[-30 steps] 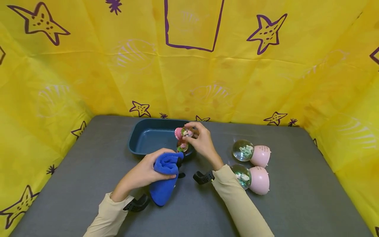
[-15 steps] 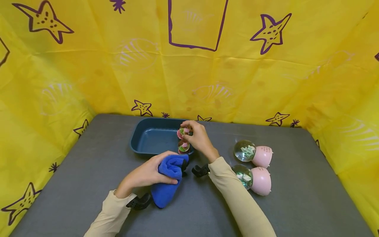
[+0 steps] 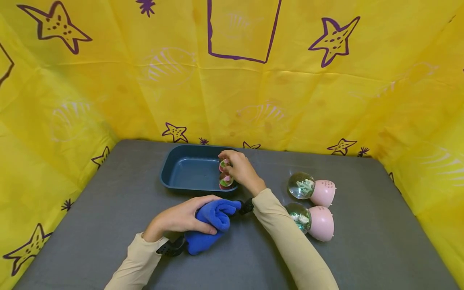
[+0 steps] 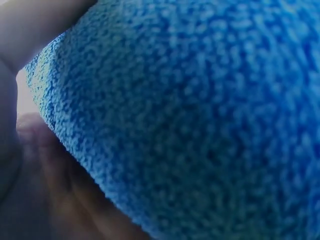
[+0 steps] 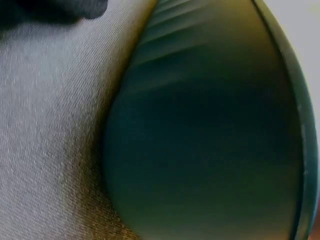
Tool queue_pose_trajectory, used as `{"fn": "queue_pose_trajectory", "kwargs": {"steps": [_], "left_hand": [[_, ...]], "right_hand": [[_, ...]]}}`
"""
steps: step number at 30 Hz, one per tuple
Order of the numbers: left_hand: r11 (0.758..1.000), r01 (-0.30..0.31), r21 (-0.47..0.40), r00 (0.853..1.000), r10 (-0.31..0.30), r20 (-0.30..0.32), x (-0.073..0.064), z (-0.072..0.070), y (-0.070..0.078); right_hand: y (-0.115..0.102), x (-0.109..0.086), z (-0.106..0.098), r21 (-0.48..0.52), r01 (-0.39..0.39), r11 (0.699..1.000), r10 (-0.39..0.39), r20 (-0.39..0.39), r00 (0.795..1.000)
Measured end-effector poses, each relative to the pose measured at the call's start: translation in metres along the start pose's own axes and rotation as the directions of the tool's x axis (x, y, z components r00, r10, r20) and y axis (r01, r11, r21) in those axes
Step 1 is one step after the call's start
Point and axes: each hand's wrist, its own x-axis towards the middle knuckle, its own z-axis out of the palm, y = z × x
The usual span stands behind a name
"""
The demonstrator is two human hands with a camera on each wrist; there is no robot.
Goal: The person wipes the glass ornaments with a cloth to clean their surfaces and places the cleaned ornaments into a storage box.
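Observation:
My left hand [image 3: 179,215] grips a folded blue cloth [image 3: 214,219] above the table, with the thumb across its front. That same cloth [image 4: 200,110] fills most of the left wrist view. My right hand [image 3: 243,171] reaches over the right end of a dark teal tray [image 3: 188,175]. Its fingers and thumb pinch a small snow globe [image 3: 223,164] with a pink base, partly hidden by the fingers. Just in front of it, a similar small snow globe [image 3: 226,181] sits inside the tray. The right wrist view shows only the outer wall of the tray [image 5: 210,140].
Two larger snow globes lie on their sides to the right, one farther back [image 3: 311,189] and one nearer [image 3: 317,222], partly behind the right sleeve. They have pink bases. A yellow patterned cloth [image 3: 232,88] walls the grey table [image 3: 108,225] at the back and sides.
My right hand has lowered the small snow globe into the tray beside the other one, turning it from lying sideways to more upright. My left hand has shifted slightly right and turned the cloth.

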Motion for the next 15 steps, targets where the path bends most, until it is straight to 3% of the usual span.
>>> {"fn": "queue_pose_trajectory", "kwargs": {"steps": [15], "left_hand": [[1.000, -0.001, 0.029, 1.000, 0.001, -0.002, 0.0015, 0.0003, -0.0017]], "right_hand": [[-0.0017, 0.0065, -0.0055, -0.040, -0.034, 0.999, 0.039, 0.127, 0.991]]}}
